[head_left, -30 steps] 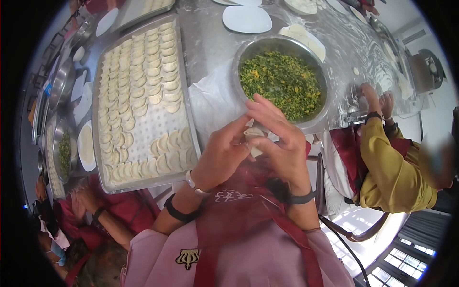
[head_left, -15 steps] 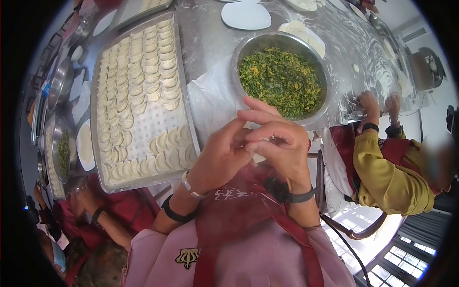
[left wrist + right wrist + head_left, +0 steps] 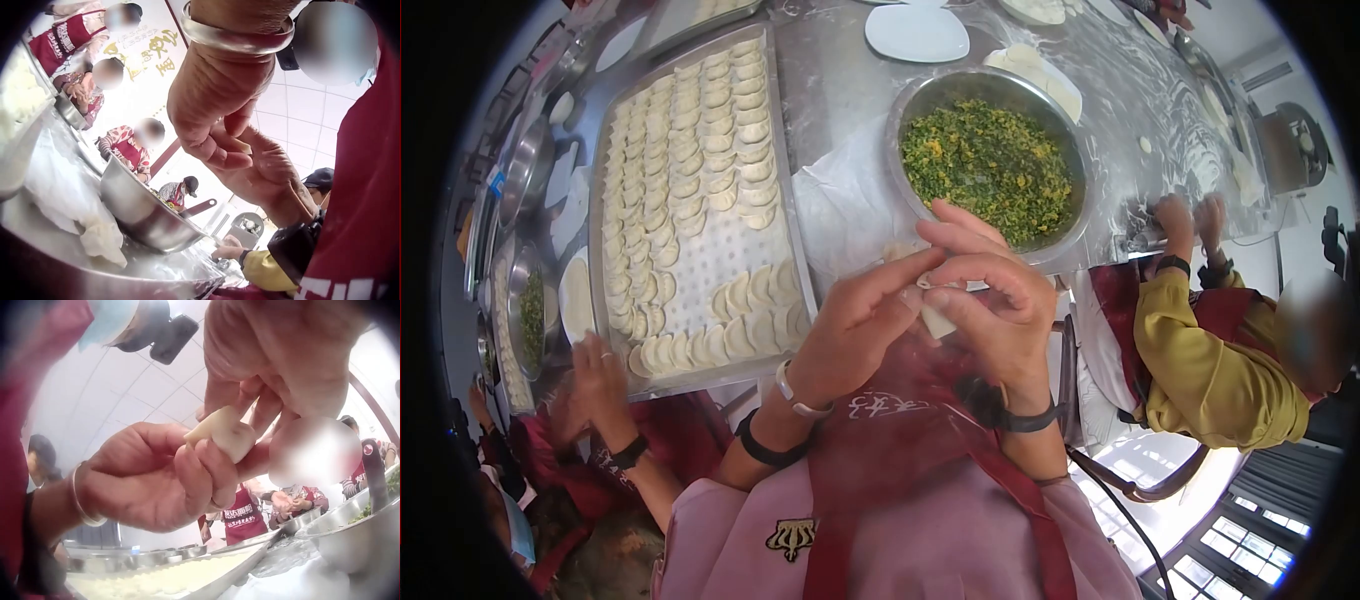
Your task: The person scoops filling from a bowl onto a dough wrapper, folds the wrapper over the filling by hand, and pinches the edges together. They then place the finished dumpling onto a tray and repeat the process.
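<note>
Between both hands is a small pale dumpling (image 3: 937, 318), held up in front of the red apron. In the right wrist view the dumpling (image 3: 226, 434) shows a folded edge, with fingers of both hands around it. My left hand (image 3: 858, 325) pinches it from the left, its fingers curled. My right hand (image 3: 998, 315) pinches its other side with thumb and forefinger, the other fingers raised. Just beyond the hands stands a steel bowl (image 3: 1078, 215) of chopped green and yellow filling (image 3: 985, 170). Only a bit of dough (image 3: 240, 146) shows in the left wrist view.
On the left lies a metal tray (image 3: 791, 180) with rows of dumplings (image 3: 690, 150). A crumpled clear sheet (image 3: 840, 205) lies between tray and bowl. White plates (image 3: 916, 34) are at the back. One person's hand (image 3: 597, 385) is at the tray's near-left corner; another person (image 3: 1215, 350) sits at right.
The dumpling shows more between my fingers than half a second ago, and my left hand has shifted slightly left. The neighbour's hand at left has moved up to the tray's corner.
</note>
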Demonstrator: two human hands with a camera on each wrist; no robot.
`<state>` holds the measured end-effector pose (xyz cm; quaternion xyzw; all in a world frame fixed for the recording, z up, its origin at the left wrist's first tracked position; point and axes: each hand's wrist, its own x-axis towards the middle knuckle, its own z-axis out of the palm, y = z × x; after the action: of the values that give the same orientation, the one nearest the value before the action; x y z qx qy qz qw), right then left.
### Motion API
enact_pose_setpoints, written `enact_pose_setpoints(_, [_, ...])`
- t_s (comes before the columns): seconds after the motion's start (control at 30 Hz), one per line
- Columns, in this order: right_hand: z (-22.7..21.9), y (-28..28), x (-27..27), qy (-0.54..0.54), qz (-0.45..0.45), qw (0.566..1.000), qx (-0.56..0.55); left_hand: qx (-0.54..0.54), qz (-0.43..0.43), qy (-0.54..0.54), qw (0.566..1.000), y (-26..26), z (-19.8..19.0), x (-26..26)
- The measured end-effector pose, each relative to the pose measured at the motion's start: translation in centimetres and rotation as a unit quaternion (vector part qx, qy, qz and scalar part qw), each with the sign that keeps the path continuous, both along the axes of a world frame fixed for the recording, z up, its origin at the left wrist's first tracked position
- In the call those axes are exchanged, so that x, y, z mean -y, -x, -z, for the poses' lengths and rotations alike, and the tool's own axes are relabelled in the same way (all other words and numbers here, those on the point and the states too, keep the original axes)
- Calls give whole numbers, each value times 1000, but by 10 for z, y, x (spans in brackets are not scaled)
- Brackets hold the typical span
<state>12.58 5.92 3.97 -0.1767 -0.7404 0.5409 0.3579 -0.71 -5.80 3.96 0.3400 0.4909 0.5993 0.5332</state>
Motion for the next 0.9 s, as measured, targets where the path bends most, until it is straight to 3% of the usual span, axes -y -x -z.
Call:
enact_pose_setpoints(0.33, [-4,0,-2,-27,-23,999,33,41,-8,13,999,1,6,1])
enact_pose_setpoints(0.43, [-13,0,-3,20,-61,997,35,13,4,1,1000,1,4,0])
enact_pose_setpoints(0.63, [1,-2,-11,4,-142,990,2,-30,36,-17,999,3,2,1])
enact_pose_setpoints(0.9, [0,-1,-3,81,-113,990,-28,-84,20,-48,995,0,4,1])
